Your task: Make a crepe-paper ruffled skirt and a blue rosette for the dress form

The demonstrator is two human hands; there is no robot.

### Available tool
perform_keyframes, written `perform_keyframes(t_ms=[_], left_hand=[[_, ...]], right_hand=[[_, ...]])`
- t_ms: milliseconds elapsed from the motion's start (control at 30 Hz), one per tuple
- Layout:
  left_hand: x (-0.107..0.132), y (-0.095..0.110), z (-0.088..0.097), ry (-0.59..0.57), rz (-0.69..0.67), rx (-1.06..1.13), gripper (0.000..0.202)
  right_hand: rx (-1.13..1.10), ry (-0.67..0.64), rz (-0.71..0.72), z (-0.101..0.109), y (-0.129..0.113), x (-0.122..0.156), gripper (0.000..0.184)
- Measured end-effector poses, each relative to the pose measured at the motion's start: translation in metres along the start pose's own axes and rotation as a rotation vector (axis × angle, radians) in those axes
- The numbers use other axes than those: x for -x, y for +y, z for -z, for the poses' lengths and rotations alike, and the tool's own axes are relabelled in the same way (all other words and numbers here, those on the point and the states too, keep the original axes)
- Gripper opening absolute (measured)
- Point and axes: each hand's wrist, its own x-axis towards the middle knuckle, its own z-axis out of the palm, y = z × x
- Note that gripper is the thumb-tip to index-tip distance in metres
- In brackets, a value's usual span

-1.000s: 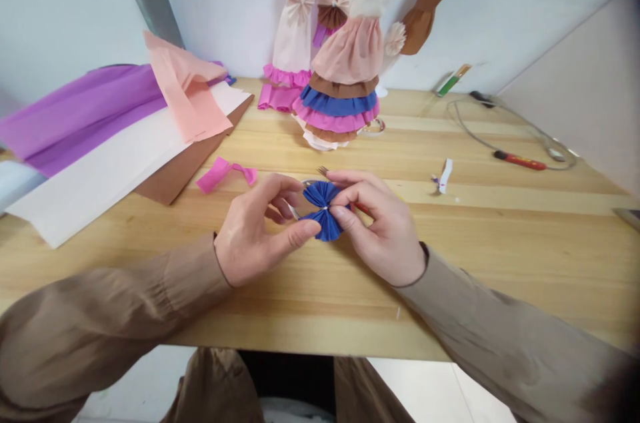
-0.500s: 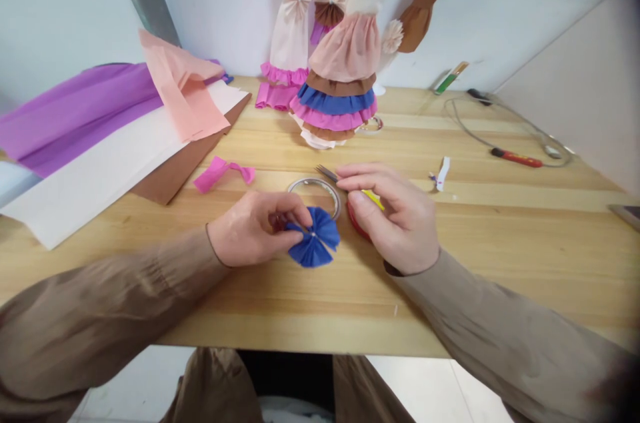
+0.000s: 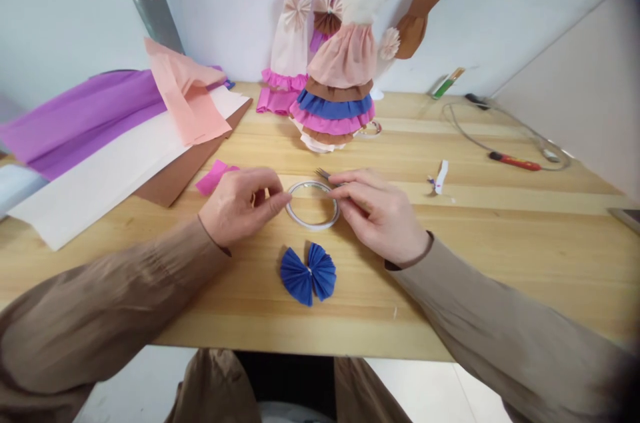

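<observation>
A narrow roll of tape (image 3: 313, 226) is between my two hands, its ring facing up. My left hand (image 3: 245, 206) pinches its left edge with thumb and forefinger. At the opposite edge, the fingertips of my right hand (image 3: 383, 216) close on the ring. Nearer to me lies a blue pleated paper bow (image 3: 309, 273), spread like a fan and tied at its white middle. Metal scissor tips (image 3: 323, 173) poke out past my right fingers; the handles are hidden under that hand. A pink paper strip (image 3: 214, 176) lies partly behind my left hand.
Small dress forms in crepe paper stand at the back, the nearest with a tiered ruffled skirt (image 3: 335, 106). Crepe paper sheets (image 3: 115, 156) pile up on the left beside a steel flask (image 3: 153, 3). To the right are a white scrap (image 3: 441, 176) and a red-handled corded tool (image 3: 515, 161).
The blue bow has left my left hand and lies on the table, nearer to me. Both hands have come to the tape roll, which has shifted slightly towards me.
</observation>
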Motion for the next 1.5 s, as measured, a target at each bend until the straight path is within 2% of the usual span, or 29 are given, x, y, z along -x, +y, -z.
perform_keyframes(t_ms=[33,67,167,267,367,433,700,1000,1100,1200,1333,1433,1500], left_hand=[[-0.001,-0.003,0.0,0.047,0.005,-0.055,0.016],[-0.001,-0.007,0.0,0.046,0.009,-0.112,0.011],[0.0,-0.014,-0.004,-0.055,0.038,-0.245,0.014],[0.003,-0.012,-0.008,-0.09,0.058,-0.317,0.019],[0.005,-0.008,-0.01,-0.064,0.009,-0.321,0.01],[0.005,-0.008,-0.009,-0.062,-0.008,-0.307,0.014],[0.0,-0.009,-0.003,-0.121,0.116,-0.208,0.018],[0.0,-0.02,-0.003,-0.183,0.071,-0.312,0.025],[-0.002,-0.022,-0.001,-0.184,0.082,-0.154,0.021],[-0.005,-0.021,0.003,-0.179,0.159,0.147,0.023],[-0.008,-0.016,0.011,-0.31,0.318,0.571,0.034],[-0.008,-0.012,0.014,-0.39,0.331,0.753,0.041],[-0.007,-0.01,0.015,-0.388,0.363,0.843,0.043]], right_hand=[[-0.002,0.0,0.006,0.0,-0.001,0.0,0.018],[-0.004,-0.002,0.015,-0.001,-0.003,0.0,0.017],[-0.025,-0.033,0.058,-0.002,-0.007,-0.001,0.011],[-0.036,-0.085,0.098,-0.001,-0.011,-0.002,0.008],[-0.022,-0.151,0.111,-0.001,-0.013,-0.002,0.009],[-0.007,-0.195,0.122,0.0,-0.014,-0.002,0.01],[0.071,-0.286,0.123,0.002,-0.017,0.0,0.014],[0.102,-0.351,0.129,0.0,-0.017,0.001,0.018],[0.081,-0.329,0.114,0.0,-0.016,0.001,0.022],[-0.021,-0.264,0.041,0.002,-0.014,-0.001,0.02],[-0.19,-0.237,-0.062,0.007,-0.009,-0.005,0.017],[-0.286,-0.264,-0.119,0.009,-0.002,-0.006,0.017],[-0.354,-0.287,-0.198,0.009,0.003,-0.006,0.016]])
